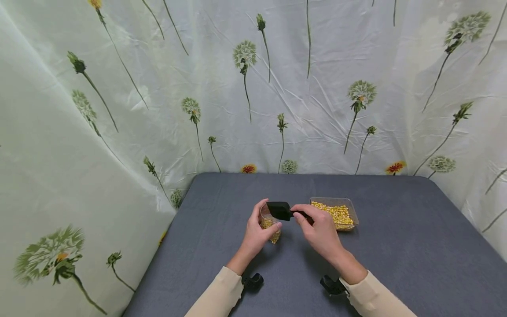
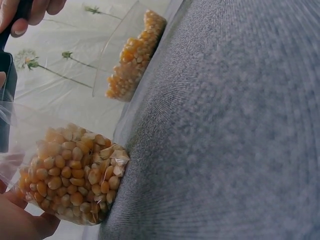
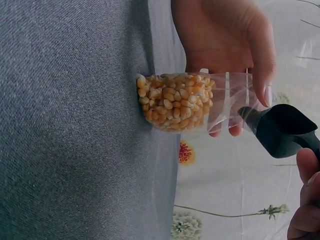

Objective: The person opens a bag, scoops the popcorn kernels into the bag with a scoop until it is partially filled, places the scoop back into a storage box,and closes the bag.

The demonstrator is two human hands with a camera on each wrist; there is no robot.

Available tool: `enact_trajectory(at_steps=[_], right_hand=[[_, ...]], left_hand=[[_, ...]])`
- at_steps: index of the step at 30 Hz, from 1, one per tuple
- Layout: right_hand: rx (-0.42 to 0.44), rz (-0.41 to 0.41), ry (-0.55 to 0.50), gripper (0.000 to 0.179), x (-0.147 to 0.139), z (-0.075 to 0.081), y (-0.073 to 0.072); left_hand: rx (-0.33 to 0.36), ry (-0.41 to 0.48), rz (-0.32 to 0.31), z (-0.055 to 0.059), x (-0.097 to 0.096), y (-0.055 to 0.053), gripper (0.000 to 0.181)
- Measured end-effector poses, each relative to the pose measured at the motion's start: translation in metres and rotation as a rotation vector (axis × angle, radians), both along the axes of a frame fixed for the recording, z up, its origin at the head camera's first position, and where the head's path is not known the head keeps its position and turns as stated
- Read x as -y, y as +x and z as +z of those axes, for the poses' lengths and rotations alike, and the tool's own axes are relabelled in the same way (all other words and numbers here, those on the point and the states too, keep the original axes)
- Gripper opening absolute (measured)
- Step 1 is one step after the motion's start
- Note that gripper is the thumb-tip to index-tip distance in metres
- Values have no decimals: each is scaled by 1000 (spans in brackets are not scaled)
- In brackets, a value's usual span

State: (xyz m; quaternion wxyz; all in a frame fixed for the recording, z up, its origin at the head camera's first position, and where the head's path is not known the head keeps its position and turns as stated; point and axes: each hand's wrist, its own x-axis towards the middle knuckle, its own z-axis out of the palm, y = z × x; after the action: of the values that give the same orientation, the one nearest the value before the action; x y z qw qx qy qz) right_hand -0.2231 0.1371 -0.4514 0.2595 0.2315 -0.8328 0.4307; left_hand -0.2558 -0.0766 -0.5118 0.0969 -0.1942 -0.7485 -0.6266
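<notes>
My left hand [image 1: 256, 230] grips a clear plastic bag [image 3: 175, 102] around its upper part, thumb on the near side and fingers behind. Yellow corn kernels [image 2: 75, 172] fill the bag's lower part, and its bottom is down at the grey cloth. In my right hand [image 1: 318, 226] is a small black scoop [image 1: 280, 211], pinched by its handle. The scoop's front edge reaches into the bag's mouth, and its bowl looks empty in the right wrist view. Behind the right hand stands a clear rectangular tub [image 1: 354, 212] holding more corn kernels [image 1: 336, 214].
Grey cloth [image 1: 222, 207] covers the table. A pale curtain [image 1: 166, 79] printed with dandelions hangs behind it and along the left side. Black wrist cameras [image 1: 253, 281] sit under both cuffs, low over the cloth.
</notes>
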Motion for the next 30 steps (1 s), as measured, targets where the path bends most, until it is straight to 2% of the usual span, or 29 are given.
enact_trajectory(at_steps=[9,13,18,19,23,26,30], right_hand=[[227,-67,-197,10,-16,1,0],[290,-100,-267,13,-31,4,-4],[315,-156,-241,16,-55,10,-8],[325,-166,-236,16,-60,11,-9],[373,-192,-207,20,-80,12,-13],[400,-215,-169,23,-92,12,-15],[421,-264,-107,25,-106,11,-18]], left_hand=[[22,13,-23,-2,0,0,75],[15,13,-31,-3,1,-1,74],[8,9,-30,-3,1,-1,74],[15,16,-32,1,0,1,73],[29,30,-41,3,0,2,74],[29,31,-48,10,0,7,74],[11,32,-70,28,-1,17,71]])
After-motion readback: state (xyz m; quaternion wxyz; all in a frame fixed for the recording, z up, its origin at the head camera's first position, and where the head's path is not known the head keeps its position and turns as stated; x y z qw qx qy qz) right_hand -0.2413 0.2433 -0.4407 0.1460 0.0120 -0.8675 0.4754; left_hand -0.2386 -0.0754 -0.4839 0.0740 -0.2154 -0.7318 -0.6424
